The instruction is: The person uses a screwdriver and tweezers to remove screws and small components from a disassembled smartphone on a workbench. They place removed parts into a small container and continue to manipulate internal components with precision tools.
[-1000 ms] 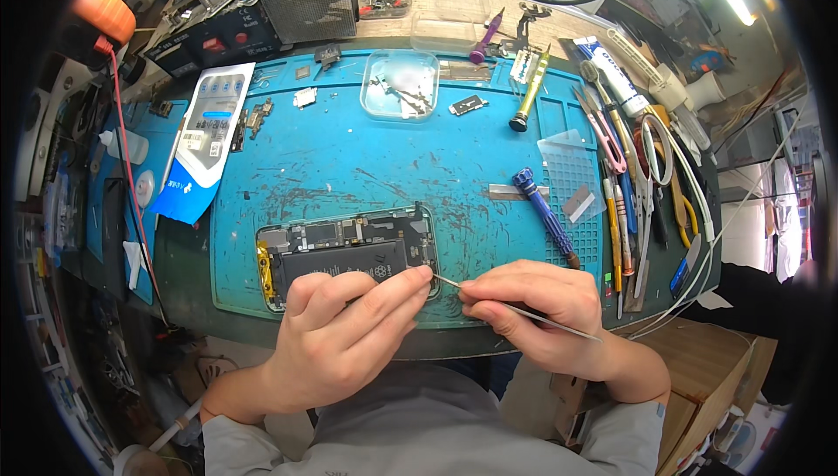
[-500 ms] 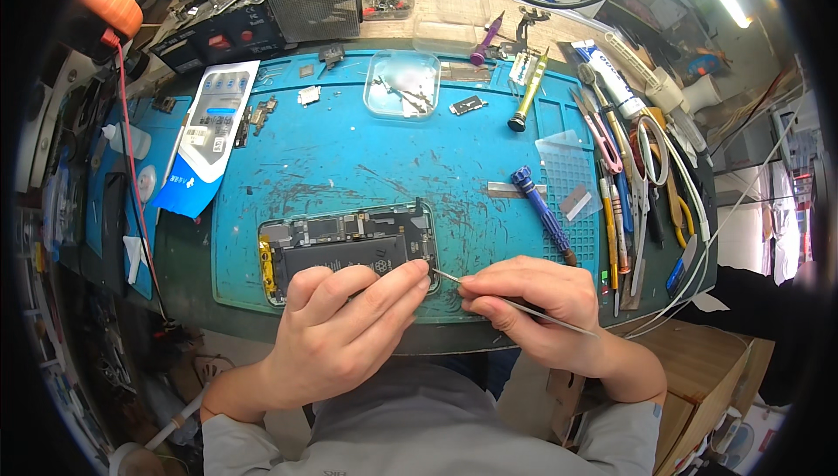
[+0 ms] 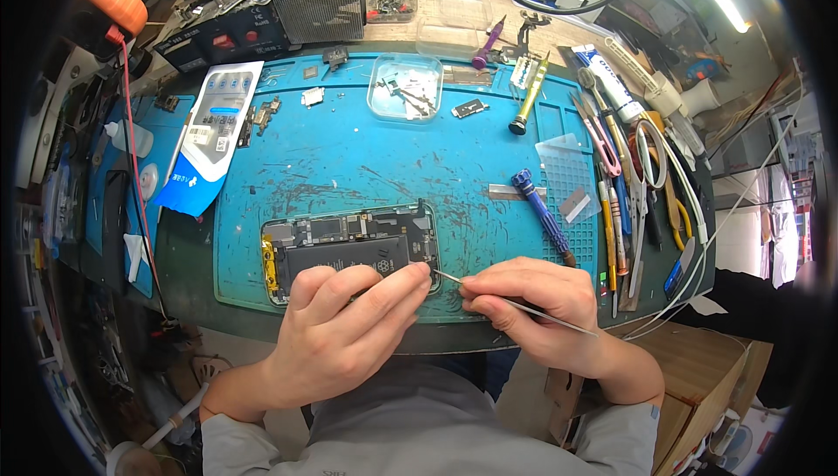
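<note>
An opened smartphone (image 3: 345, 253) lies on the blue mat, its dark battery, circuit boards and a yellow flex part at the left end exposed. Over its near right corner, the thumb and index fingertips of my left hand (image 3: 345, 328) are pinched together; what they hold, if anything, is hidden. The hand covers part of the phone's near edge. My right hand (image 3: 537, 306) grips a slim metal tool (image 3: 559, 321) between thumb and fingers. Its thin tip reaches left to that same corner, beside my left fingertips; whether it touches the phone I cannot tell.
On the blue mat (image 3: 349, 162) stand a clear box (image 3: 406, 114) of small parts and several loose pieces. A blue screwdriver (image 3: 541, 210) and metal blade lie right of the phone. Scissors (image 3: 601, 140) and several tools crowd the right edge; a blister pack (image 3: 223, 123) lies left.
The view has shifted slightly. Both hands and the slim metal tool keep almost the same pose at the phone's corner.
</note>
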The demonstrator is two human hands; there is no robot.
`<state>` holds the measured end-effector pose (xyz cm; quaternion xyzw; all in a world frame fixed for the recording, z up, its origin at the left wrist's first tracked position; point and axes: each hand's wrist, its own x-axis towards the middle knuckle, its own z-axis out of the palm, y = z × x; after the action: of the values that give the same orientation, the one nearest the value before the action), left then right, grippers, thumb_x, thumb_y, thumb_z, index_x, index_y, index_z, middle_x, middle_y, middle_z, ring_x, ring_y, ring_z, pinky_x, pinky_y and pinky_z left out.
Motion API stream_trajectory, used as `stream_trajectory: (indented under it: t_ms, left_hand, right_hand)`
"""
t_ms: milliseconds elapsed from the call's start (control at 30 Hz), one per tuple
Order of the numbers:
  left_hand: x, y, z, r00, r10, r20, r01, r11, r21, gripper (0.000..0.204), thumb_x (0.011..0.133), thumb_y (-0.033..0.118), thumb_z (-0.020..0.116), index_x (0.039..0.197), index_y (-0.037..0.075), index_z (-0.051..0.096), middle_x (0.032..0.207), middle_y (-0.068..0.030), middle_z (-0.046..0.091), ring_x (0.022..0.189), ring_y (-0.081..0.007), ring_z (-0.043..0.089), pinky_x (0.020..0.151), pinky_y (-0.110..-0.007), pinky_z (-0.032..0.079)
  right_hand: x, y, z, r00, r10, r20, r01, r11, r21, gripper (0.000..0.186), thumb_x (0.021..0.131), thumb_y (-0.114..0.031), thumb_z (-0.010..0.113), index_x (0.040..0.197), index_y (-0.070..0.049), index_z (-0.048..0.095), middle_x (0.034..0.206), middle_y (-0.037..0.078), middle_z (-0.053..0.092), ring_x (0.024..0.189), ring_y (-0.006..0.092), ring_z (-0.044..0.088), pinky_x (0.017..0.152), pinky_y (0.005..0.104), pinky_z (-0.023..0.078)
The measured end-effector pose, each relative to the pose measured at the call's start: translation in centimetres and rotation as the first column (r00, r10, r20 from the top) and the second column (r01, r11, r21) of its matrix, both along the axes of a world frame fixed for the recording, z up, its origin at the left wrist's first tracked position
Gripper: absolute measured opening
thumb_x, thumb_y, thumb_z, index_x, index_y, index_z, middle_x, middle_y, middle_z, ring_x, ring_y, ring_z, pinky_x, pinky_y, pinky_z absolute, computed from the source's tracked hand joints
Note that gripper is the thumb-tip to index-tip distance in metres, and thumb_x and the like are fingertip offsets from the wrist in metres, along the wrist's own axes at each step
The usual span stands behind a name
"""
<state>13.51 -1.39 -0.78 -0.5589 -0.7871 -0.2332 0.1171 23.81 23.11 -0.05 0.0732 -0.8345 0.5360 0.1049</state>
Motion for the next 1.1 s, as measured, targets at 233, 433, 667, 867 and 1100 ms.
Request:
stream_trajectory:
  t_ms: [233, 433, 667, 867, 1100]
  left_hand:
    - [0.01, 0.16, 0.18, 1.000, 0.004, 0.020, -0.005, 1.000, 0.004, 0.038, 0.079, 0.009, 0.081, 0.116, 0.005, 0.081, 0.132, 0.0007, 0.075, 0.103, -0.0150, 0.060, 0.089, -0.033, 0.041]
    - [0.01, 0.29, 0.25, 0.999, 0.009, 0.046, -0.010, 1.000, 0.015, 0.036, 0.081, 0.009, 0.081, 0.117, 0.005, 0.080, 0.131, 0.0012, 0.075, 0.104, -0.0160, 0.060, 0.089, -0.033, 0.042]
    - [0.09, 0.27, 0.16, 0.994, 0.003, 0.105, -0.006, 1.000, 0.030, 0.039, 0.079, 0.005, 0.082, 0.118, 0.004, 0.080, 0.132, -0.0027, 0.076, 0.103, -0.0199, 0.061, 0.092, -0.037, 0.044]
    - [0.02, 0.29, 0.14, 0.996, -0.004, 0.085, 0.002, 1.000, 0.026, 0.040, 0.079, 0.006, 0.082, 0.119, 0.005, 0.080, 0.132, -0.0014, 0.075, 0.103, -0.0201, 0.060, 0.092, -0.037, 0.044]
    - [0.06, 0.27, 0.28, 0.996, -0.005, 0.089, 0.003, 1.000, 0.018, 0.041, 0.079, 0.005, 0.082, 0.120, 0.006, 0.080, 0.132, -0.0006, 0.075, 0.103, -0.0199, 0.060, 0.093, -0.038, 0.044]
  right_hand:
    - [0.07, -0.09, 0.12, 1.000, -0.011, 0.002, 0.011, 1.000, 0.002, 0.019, 0.093, 0.001, 0.082, 0.112, 0.004, 0.079, 0.096, 0.016, 0.079, 0.083, 0.0271, 0.078, 0.071, 0.0333, 0.061]
    - [0.14, -0.05, -0.05, 1.000, -0.015, 0.007, 0.015, 1.000, -0.003, 0.019, 0.094, 0.000, 0.082, 0.112, 0.004, 0.079, 0.097, 0.016, 0.079, 0.083, 0.0269, 0.078, 0.071, 0.0333, 0.061]
    - [0.13, 0.00, 0.02, 1.000, -0.013, 0.007, 0.013, 1.000, 0.000, 0.019, 0.094, 0.000, 0.081, 0.113, 0.004, 0.079, 0.096, 0.016, 0.080, 0.083, 0.0266, 0.078, 0.071, 0.0331, 0.061]
    - [0.14, 0.04, -0.09, 1.000, -0.008, -0.002, 0.008, 1.000, -0.001, 0.020, 0.094, 0.000, 0.081, 0.113, 0.004, 0.079, 0.096, 0.016, 0.079, 0.083, 0.0267, 0.078, 0.071, 0.0330, 0.061]
    - [0.19, -0.08, 0.02, 1.000, -0.005, -0.001, 0.005, 1.000, -0.001, 0.020, 0.094, 0.000, 0.081, 0.113, 0.004, 0.079, 0.096, 0.016, 0.079, 0.084, 0.0279, 0.078, 0.072, 0.0338, 0.061]
